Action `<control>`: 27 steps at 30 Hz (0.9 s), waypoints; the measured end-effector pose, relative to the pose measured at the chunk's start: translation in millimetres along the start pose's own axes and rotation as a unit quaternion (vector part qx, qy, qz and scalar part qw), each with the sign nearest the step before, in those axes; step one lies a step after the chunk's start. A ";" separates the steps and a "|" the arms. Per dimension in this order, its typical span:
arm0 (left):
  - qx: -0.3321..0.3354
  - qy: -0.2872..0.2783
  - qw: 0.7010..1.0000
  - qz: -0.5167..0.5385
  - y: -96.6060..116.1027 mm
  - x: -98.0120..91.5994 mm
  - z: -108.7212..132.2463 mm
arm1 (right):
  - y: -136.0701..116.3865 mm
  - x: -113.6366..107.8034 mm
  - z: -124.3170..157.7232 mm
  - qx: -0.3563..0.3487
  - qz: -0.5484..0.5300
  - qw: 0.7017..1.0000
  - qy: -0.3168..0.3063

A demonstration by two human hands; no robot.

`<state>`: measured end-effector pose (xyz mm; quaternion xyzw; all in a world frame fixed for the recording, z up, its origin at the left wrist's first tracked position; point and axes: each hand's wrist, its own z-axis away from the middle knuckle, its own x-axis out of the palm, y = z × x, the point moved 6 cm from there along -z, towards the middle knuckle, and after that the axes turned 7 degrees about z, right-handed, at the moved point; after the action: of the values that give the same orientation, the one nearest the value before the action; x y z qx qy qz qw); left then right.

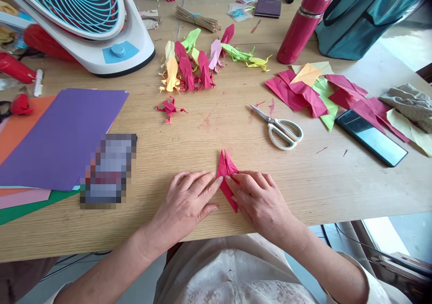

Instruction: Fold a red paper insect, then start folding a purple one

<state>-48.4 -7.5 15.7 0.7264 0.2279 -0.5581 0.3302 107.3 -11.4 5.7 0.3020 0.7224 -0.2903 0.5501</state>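
A folded red paper piece (227, 170) lies flat on the wooden table (209, 128) near its front edge, with two pointed tips facing away from me. My left hand (189, 200) rests flat on the table with fingers stretched out, fingertips touching the paper's left edge. My right hand (259, 200) lies on the paper's right side, fingers extended and pressing it down. The paper's lower point shows between the two hands.
White-handled scissors (281, 128) lie right of centre. Several folded paper figures (199, 61) sit at the back, one small red figure (169, 108) apart. Coloured sheets (64, 133) stack at left, paper scraps (313, 92), a phone (371, 137), a red flask (303, 22) and a fan (94, 20) surround them.
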 end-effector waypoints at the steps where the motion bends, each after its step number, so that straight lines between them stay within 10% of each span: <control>1: -0.006 0.000 1.000 -0.002 0.4 -0.1 -0.5 | 0.0 0.1 0.1 0.002 -0.001 1.000 0.000; 27: 0.021 -0.081 0.996 0.008 -5.9 14.9 3.7 | -0.6 3.0 -0.7 0.003 0.031 0.999 -0.016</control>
<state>-50.9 -6.7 -0.6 0.6877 0.1826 -0.6169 0.3364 105.8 -10.9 3.1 0.3209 0.7030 -0.2797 0.5697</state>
